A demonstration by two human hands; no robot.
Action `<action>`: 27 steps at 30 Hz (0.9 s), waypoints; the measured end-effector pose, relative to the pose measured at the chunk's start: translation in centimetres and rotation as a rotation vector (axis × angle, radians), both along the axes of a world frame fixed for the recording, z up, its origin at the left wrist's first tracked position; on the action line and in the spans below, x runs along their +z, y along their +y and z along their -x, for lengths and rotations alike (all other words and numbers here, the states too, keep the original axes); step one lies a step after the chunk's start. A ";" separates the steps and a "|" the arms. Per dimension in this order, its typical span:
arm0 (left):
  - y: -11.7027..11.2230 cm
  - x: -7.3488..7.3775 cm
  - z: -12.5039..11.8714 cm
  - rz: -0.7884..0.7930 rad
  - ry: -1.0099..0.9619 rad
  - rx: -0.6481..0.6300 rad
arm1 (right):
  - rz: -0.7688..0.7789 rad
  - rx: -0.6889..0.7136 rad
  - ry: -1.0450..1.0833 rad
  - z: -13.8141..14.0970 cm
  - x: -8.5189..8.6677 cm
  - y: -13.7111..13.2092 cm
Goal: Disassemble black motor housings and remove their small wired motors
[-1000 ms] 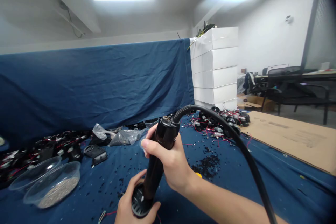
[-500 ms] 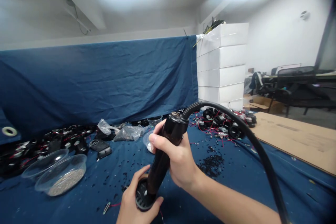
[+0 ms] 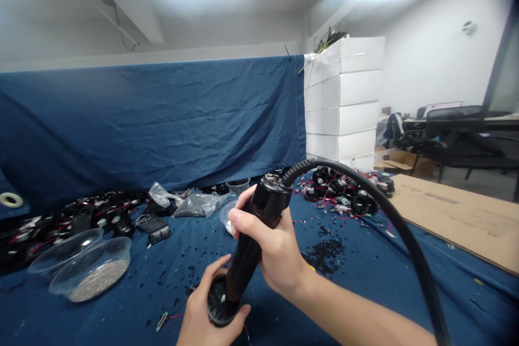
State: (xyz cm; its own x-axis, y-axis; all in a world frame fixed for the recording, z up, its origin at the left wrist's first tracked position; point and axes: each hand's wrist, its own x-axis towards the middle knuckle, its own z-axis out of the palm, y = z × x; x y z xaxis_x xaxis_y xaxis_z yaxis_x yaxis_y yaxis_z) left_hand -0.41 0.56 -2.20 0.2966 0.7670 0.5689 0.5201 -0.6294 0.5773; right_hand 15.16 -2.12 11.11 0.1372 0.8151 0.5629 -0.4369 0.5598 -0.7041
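Right hand [image 3: 279, 257] unmoved, corded tool [image 3: 249, 243], plastic bowl [image 3: 91, 275] nearby

Blk tool [image 3: 247, 254] w/ blk cord [image 3: 405, 232], navy cloth [image 3: 121, 135], white boxes [image 3: 343, 102], tan cardboard [image 3: 454, 216], red wires [image 3: 176, 315].

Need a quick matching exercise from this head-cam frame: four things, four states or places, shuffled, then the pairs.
Things:
1. right hand
2. left hand
3. front clear plastic bowl
4. white boxes

States or places:
A. holds grey granules
B. wraps the black corded handle
C. stacked at the right end of the hanging blue cloth
D. cups the slotted black end

Pairs: 1-B, 2-D, 3-A, 4-C.
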 end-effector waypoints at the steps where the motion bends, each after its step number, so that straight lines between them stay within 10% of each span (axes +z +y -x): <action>1: 0.0 0.0 0.0 0.015 -0.011 -0.005 | -0.002 0.002 0.008 0.0 0.0 0.0; 20: 0.5 0.4 0.1 0.678 -0.443 -0.409 | 0.028 -0.018 0.214 -2.7 2.2 0.5; 27: -0.2 1.3 -0.2 0.585 -0.347 -0.398 | 0.091 0.026 0.199 -2.5 1.9 0.8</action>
State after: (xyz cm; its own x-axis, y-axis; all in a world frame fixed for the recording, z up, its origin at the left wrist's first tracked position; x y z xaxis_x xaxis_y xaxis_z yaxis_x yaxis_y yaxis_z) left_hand -0.21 0.31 -0.95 0.4912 0.8440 0.2156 0.0489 -0.2738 0.9605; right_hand 17.64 -1.33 13.00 0.2166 0.8660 0.4507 -0.5858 0.4846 -0.6496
